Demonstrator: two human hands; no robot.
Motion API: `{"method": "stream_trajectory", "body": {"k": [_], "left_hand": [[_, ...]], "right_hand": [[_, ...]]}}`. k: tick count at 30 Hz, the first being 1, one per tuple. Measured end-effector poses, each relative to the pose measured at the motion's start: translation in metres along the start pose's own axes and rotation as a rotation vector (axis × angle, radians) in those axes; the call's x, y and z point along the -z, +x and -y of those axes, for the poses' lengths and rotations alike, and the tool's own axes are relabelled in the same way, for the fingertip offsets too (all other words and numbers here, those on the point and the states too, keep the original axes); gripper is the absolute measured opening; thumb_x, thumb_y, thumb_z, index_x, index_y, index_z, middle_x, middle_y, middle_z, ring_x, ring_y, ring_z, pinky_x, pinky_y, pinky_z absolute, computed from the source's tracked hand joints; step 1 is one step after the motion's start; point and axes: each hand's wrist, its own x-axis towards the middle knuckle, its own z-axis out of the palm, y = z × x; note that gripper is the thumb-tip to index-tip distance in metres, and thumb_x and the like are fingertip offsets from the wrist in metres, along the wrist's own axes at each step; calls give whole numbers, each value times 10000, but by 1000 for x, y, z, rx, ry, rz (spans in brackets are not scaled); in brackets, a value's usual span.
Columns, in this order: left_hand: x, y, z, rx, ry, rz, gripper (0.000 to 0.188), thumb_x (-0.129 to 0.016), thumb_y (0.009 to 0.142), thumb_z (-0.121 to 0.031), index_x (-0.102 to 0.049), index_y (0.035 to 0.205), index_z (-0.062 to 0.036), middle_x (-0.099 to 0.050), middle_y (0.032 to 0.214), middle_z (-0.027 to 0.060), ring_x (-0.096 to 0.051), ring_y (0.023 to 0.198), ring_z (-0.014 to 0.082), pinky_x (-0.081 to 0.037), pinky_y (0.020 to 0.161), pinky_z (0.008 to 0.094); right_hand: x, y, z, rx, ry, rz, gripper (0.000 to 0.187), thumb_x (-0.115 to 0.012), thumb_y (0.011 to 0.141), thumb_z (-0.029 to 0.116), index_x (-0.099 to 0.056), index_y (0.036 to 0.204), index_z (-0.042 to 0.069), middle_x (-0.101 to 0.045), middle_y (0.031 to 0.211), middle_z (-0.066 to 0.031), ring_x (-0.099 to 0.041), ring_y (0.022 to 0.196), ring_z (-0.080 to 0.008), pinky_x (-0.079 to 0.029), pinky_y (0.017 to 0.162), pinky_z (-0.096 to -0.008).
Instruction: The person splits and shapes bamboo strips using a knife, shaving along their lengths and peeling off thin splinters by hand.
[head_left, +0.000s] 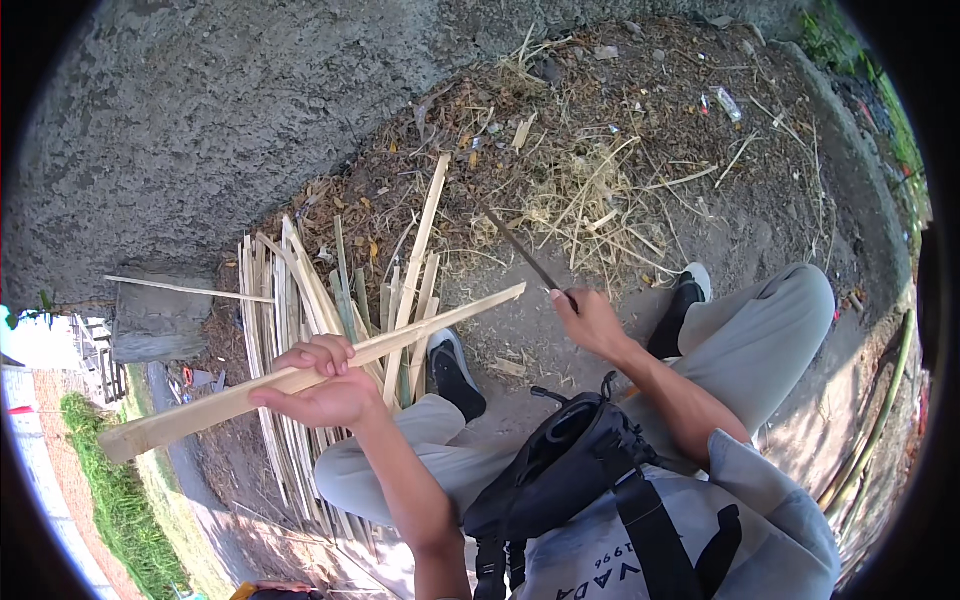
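Note:
My left hand is closed around a long pale split-bamboo slat, palm turned up. The slat slants across my front, its wide end at the lower left and its thin end pointing toward my right hand. In my closed right hand is a knife with a long, narrow, dark blade, aimed up and to the left. Its handle is mostly hidden by my fingers. The blade and the slat's tip are apart. Beyond the left hand lies a pile of similar bamboo slats.
A rough grey concrete wall rises at the far left. Curly shavings and dry leaves litter the dirt. A black bag hangs at my waist between my bent legs. Long green poles lie at the right. A clear plastic bottle lies far right.

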Motion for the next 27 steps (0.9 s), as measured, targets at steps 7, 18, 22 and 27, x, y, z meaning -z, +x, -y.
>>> {"method": "stream_trajectory", "body": {"k": [7, 18, 22, 27], "left_hand": [[-62, -11, 27, 10, 173, -98, 665, -410, 864, -732, -444, 689, -91, -316, 513, -3, -289, 420, 98, -228, 435, 253], [-6, -17, 8, -25, 115, -123, 638, -312, 926, -683, -437, 672, -112, -266, 495, -13, -245, 401, 103, -231, 402, 245], [-4, -27, 14, -111, 28, 77, 611, -253, 968, -624, -451, 710, -107, -282, 493, -10, -231, 382, 107, -237, 388, 251], [-7, -35, 7, -104, -13, 205, 638, -218, 969, -625, -448, 726, -81, -300, 495, 6, -234, 379, 112, -247, 385, 258]], "right_hand": [[-21, -22, 82, 193, 162, 255, 501, -374, 993, 360, -627, 820, -36, -562, 607, -260, -583, 621, -457, -463, 627, -505], [-56, -35, 68, 244, 20, 302, 521, -369, 996, 342, -644, 763, -34, -595, 689, -313, -589, 684, -521, -496, 705, -563], [-77, -13, 19, 142, -52, 211, 520, -379, 994, 352, -639, 757, -31, -590, 675, -315, -590, 679, -521, -499, 700, -559], [-55, -26, 59, 234, 19, 229, 506, -394, 1000, 318, -606, 717, -43, -565, 609, -290, -581, 655, -506, -480, 643, -558]]}}
